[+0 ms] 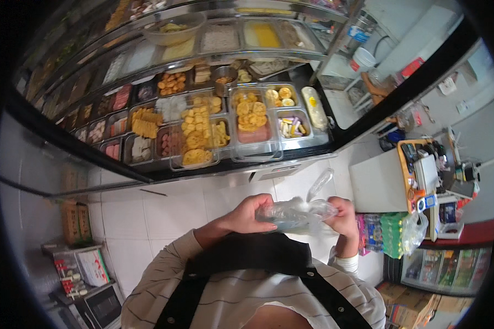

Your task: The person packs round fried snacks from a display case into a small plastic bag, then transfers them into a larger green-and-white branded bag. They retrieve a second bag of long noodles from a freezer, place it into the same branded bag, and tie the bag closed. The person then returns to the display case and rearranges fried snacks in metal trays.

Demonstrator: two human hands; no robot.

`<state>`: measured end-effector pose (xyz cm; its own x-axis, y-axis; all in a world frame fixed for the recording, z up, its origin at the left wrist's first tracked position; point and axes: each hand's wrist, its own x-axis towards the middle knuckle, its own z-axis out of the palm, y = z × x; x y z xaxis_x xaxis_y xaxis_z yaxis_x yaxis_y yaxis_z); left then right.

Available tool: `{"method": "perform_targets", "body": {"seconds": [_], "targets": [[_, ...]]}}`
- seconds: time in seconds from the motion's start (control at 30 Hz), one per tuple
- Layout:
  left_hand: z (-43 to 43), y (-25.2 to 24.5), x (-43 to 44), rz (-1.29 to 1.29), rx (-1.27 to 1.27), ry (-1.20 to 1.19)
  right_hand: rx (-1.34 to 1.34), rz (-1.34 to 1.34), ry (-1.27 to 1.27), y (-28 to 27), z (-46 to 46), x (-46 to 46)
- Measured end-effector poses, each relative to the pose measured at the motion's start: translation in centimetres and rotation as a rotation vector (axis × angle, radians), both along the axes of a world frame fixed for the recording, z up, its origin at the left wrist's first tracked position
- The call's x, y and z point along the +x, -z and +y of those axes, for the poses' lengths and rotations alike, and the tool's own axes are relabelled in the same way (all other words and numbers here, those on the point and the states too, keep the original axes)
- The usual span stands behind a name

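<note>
Both my hands hold a crumpled clear plastic bag point(290, 214) in front of my black apron point(251, 253). My left hand point(253, 216) grips the bag's left part with thumb and fingers. At its right side, my right hand point(342, 214) pinches the plastic, and a twisted clear strip point(321, 183) sticks up between the hands. Whatever the bag contains cannot be made out. Beyond my hands is a refrigerated display case with food trays, among them a clear container of yellow slices point(196, 142), one with round yellow pieces point(252, 115) and a tray of purple-and-yellow pieces point(292, 127).
The display case's metal front edge point(238, 170) runs across ahead of me. To the right stand a white counter point(380, 181), packs of green bottles point(392, 234) and a drinks fridge point(444, 267). At lower left is a microwave-like appliance point(103, 306); a dark thin stick point(153, 192) lies on the tiled floor.
</note>
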<state>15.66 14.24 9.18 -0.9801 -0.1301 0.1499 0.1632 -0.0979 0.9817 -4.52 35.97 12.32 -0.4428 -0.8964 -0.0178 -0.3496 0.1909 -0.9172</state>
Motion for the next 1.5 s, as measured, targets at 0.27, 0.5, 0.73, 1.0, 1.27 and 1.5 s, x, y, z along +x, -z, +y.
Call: {"method": "perform_targets", "body": {"seconds": [0.27, 0.5, 0.73, 1.0, 1.27, 1.5], "targets": [[-0.7, -2.5, -10.8, 0.000, -0.163, 0.261, -0.406, -0.128, 0.636, -3.0, 2.9, -0.1], [-2.4, -5.8, -22.5, -0.165, -0.291, 0.117, -0.761, -0.100, 0.781, -2.5, -1.5, -6.6], [-8.3, -4.8, -29.4, 0.062, 0.408, -0.226, -0.746, -0.117, 0.670, 0.3, -4.7, -13.6], [-12.0, -1.3, -32.6, -0.044, 0.326, -0.483, -0.416, 0.395, 0.392, 4.1, -8.1, -19.2], [-13.9, -2.1, -31.9, -0.075, -0.547, -0.354, -0.096, 0.504, -0.154, 1.1, -10.9, -21.1], [-16.0, -3.0, -30.2, 0.151, 0.591, -0.628, -0.408, 0.313, 0.310, 0.0, -9.0, -20.5]]}}
